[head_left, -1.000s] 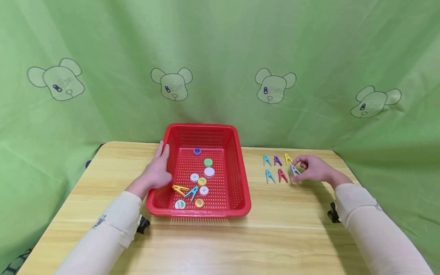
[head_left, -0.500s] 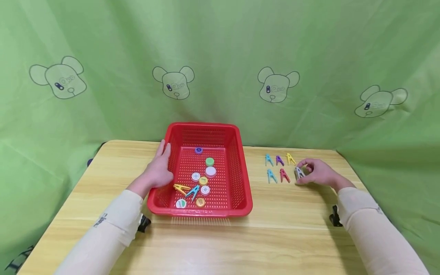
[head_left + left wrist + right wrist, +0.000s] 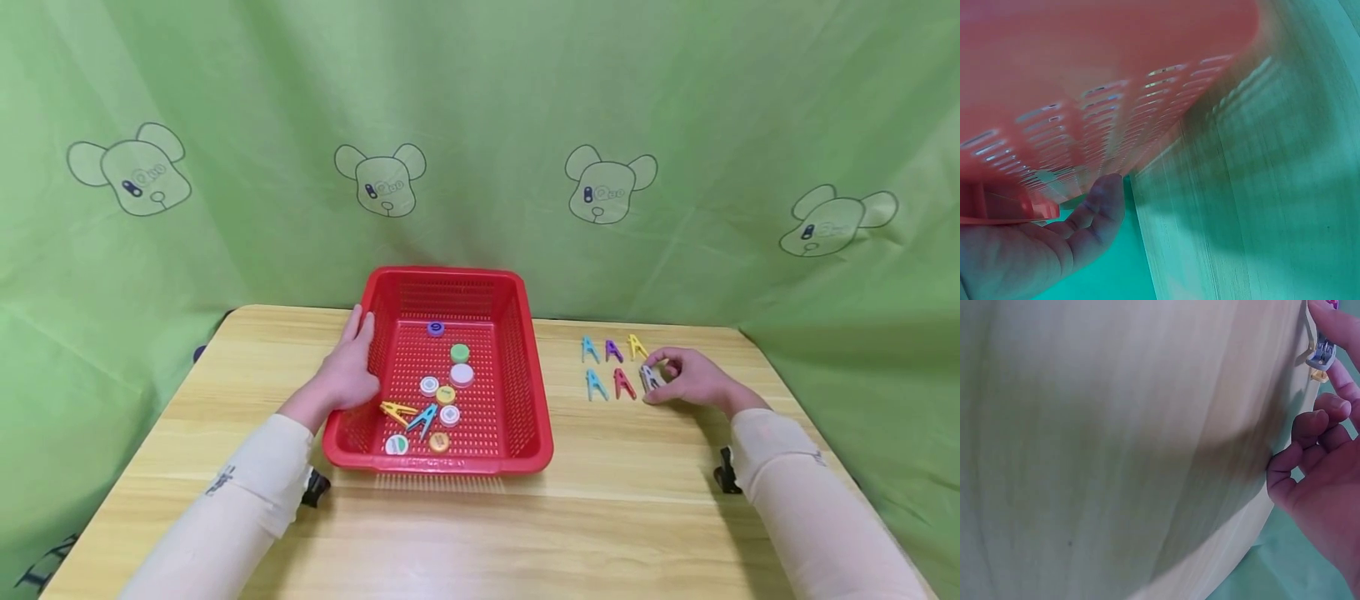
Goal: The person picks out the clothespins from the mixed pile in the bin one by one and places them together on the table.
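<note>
At its left side, a red plastic basket (image 3: 531,392) is held by my left hand (image 3: 347,368); in the left wrist view that hand's fingers (image 3: 1107,194) lie against the slotted outer wall below the rim. My right hand (image 3: 690,379) pinches a grey clothespin (image 3: 650,377) between thumb and forefinger, low over the table, its other fingers curled in the right wrist view. Left of it are a red clothespin (image 3: 624,383) and a light blue clothespin (image 3: 596,384). Behind them lie another blue clothespin (image 3: 590,349), a purple clothespin (image 3: 613,350) and a yellow clothespin (image 3: 637,346).
Inside the basket lie a yellow clothespin (image 3: 397,412), a blue clothespin (image 3: 423,419) and several round caps, among them a green cap (image 3: 459,353) and an orange cap (image 3: 438,442). The wooden table (image 3: 600,533) ends at a green curtain (image 3: 487,225) behind.
The grey clothespin, pinched in my right hand, has shifted slightly right, away from the red one, and turned a little. The left hand stays on the basket; the whole view has shifted slightly.
</note>
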`<move>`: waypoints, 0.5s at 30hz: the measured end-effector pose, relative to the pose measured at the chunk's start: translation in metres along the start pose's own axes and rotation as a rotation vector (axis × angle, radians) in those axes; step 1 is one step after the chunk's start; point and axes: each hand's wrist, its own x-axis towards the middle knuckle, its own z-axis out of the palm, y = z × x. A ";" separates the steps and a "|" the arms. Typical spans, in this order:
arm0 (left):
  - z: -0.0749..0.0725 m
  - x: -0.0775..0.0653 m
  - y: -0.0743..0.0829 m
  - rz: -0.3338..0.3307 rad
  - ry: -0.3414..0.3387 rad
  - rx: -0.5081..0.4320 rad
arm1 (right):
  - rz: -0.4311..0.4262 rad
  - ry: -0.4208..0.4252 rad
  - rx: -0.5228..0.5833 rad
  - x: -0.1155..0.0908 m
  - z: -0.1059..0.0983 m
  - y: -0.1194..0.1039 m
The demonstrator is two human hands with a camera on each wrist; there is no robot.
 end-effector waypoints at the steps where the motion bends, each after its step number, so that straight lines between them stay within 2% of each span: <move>1: 0.000 0.000 0.000 0.001 0.001 0.000 | 0.000 -0.002 -0.003 0.001 0.000 0.001; 15: 0.000 0.001 -0.001 -0.001 0.000 -0.008 | 0.013 -0.030 -0.024 0.006 -0.001 0.003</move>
